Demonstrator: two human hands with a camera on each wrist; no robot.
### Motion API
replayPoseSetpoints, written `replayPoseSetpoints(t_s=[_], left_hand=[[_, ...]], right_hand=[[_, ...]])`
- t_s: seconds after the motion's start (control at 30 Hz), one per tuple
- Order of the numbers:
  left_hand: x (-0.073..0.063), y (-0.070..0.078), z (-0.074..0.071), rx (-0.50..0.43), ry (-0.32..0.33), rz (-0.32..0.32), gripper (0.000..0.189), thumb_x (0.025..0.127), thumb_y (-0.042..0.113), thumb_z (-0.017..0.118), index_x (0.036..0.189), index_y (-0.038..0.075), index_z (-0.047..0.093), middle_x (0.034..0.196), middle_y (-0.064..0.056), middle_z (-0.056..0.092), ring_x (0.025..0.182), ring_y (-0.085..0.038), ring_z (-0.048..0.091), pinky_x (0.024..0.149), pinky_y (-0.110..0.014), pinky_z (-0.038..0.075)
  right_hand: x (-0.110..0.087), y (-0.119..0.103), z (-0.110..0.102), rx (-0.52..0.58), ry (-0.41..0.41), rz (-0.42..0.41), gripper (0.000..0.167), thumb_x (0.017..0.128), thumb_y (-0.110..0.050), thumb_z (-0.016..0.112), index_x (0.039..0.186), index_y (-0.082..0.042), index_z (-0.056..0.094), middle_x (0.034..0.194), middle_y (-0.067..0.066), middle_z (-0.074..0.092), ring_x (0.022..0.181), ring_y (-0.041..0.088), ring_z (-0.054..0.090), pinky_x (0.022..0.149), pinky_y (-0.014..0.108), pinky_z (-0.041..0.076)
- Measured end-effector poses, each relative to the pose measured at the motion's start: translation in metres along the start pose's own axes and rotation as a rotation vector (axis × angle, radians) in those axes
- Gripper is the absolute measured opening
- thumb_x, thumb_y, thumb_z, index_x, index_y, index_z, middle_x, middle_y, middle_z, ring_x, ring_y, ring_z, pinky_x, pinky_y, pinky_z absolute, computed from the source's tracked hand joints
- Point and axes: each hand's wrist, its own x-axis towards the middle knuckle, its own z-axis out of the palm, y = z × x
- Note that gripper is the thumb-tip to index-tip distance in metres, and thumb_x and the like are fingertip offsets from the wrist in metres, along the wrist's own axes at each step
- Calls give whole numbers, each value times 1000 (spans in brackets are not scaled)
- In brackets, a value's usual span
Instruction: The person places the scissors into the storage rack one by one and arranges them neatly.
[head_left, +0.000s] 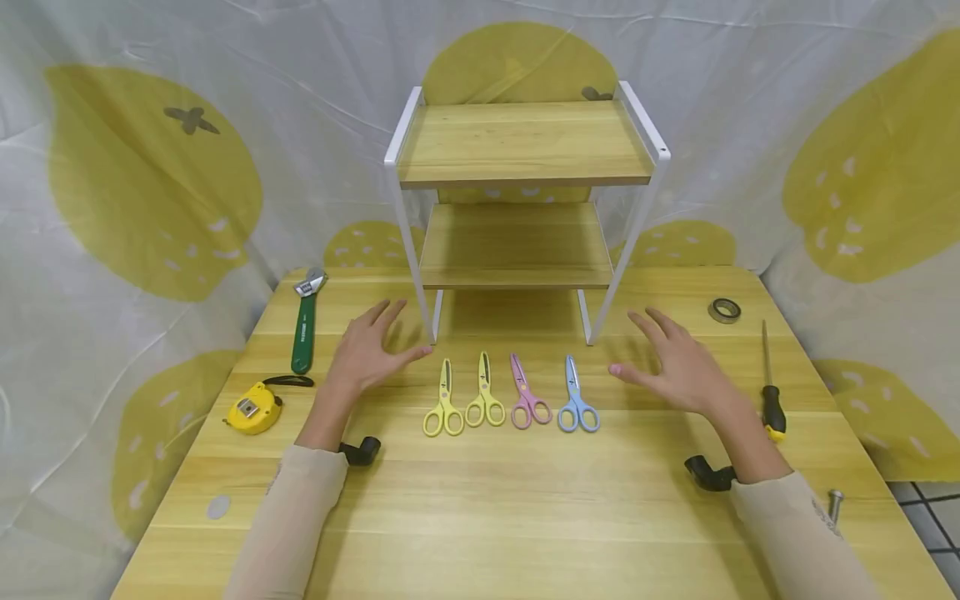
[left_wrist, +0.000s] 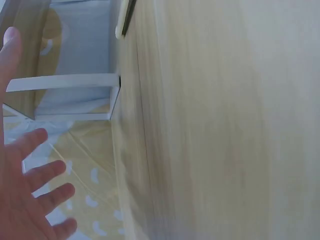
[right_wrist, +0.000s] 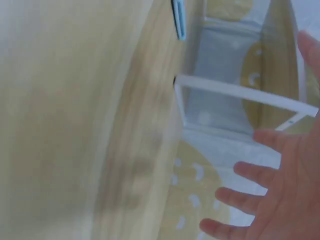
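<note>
We take this for a small curtained-off indoor work corner, since a fruit-printed curtain (head_left: pixel 300 108) hangs beyond our left grip (head_left: pixel 365 354) and right grip (head_left: pixel 678 367), a wrench (head_left: pixel 303 333) and tape measure (head_left: pixel 253 410) lie left of the former, a screwdriver (head_left: pixel 773 408) right of the latter, and farther right, past the tabletop (head_left: pixel 495 508), shows tiled floor (head_left: pixel 927 518).

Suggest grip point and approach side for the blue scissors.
I'd pinch the blue scissors across the handle loops, right hand coming from above and the right. They lie flat, loops toward the viewer, blades toward the shelf; the pink scissors sit to their left, and the right hand is nearer.
</note>
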Motion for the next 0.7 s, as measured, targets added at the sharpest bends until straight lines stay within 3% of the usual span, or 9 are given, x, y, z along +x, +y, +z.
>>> replayPoseSetpoints(t_s=[0.17,0.4,0.53,0.7], left_hand=[[-1,6,2,-132,66,5,95,84,76,66,162,32,33,167,-13,34,151,-45,33,116,-75,36],[1,16,13,-436,180,40,75,88,54,78,151,19,53,152,-15,55,134,-39,56,108,-56,55],[3,19,17,-572,204,36,66,91,47,78,147,17,58,143,-16,62,127,-37,62,103,-49,60],[7,23,21,-652,216,15,60,94,46,76,144,17,61,137,-9,67,124,-31,65,100,-46,62]], right_hand=[[-13,-8,8,64,37,-18,93,93,-69,62,164,-20,27,167,20,28,146,55,34,103,83,39],[-32,-23,24,218,60,-22,84,93,-62,69,158,-17,39,159,16,44,142,45,45,107,74,45],[-35,-30,36,315,47,-49,79,92,-51,75,152,-9,46,148,17,55,130,42,56,103,65,53],[-35,-37,53,395,11,-23,72,90,-38,81,147,-6,52,133,16,65,119,36,64,99,56,58]])
